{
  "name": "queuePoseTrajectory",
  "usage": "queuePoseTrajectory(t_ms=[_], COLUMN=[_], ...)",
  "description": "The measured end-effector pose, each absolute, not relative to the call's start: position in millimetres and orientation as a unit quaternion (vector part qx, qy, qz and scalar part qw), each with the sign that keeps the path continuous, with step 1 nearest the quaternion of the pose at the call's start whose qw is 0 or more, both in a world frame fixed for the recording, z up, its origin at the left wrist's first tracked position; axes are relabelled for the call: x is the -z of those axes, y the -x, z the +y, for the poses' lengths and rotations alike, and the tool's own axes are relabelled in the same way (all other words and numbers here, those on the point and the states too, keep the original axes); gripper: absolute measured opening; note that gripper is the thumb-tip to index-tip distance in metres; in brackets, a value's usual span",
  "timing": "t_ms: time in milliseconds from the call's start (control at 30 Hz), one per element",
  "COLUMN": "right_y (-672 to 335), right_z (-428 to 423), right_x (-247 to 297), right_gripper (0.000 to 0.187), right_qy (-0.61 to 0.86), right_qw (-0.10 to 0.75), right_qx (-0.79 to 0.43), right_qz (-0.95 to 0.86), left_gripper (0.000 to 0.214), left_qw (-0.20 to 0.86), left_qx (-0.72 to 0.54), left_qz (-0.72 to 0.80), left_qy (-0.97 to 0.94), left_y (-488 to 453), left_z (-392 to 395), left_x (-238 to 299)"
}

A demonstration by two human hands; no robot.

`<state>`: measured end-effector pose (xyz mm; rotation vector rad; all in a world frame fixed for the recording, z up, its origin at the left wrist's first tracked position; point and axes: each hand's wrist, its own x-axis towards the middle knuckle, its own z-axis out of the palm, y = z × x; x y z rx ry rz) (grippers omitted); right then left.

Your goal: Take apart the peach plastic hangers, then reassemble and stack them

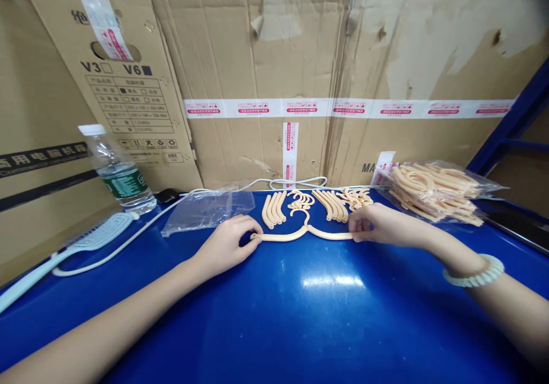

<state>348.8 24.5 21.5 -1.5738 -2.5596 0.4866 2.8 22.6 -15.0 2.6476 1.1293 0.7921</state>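
A beige plastic clothes hanger [285, 237], with a hook and two curved arms, lies on the blue table [274, 315]. My left hand [231, 240] pinches the tip of its left arm between thumb and fingers. At the opposite end, my right hand [375, 224] is closed on the right arm's tip, which its fingers partly hide. Just behind the hanger are a row of loose left arm pieces [273, 209], a small pile of hooks [301, 200], another row of arm pieces [331, 205] and a heap of small beige parts [355, 197].
Clear bags of beige hanger parts [433, 189] are stacked at the right, near a dark phone [518, 229]. On the left are an empty clear bag [206, 206], a water bottle [122, 175] and a pale hairbrush [98, 232]. A white cable [150, 224] runs behind. Cardboard [257, 58] walls the back.
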Motion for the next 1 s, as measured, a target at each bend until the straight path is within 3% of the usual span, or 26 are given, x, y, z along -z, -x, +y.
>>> queuePoseTrajectory(t_ms=[700,1000], right_y=[-352,-349], right_z=[24,24], right_x=[-22,-24], right_gripper=[0.005,0.008], right_qy=[0.576,0.571], right_qw=[0.013,0.000], right_qx=[-0.116,-0.106], right_qz=[-0.809,-0.814], left_gripper=[0.009,0.017], left_qw=[0.060,0.052], left_qx=[-0.303,-0.303], left_qz=[0.438,0.449], left_qy=[-0.844,-0.839], left_y=[-5,-4], left_z=[26,27], left_x=[28,30])
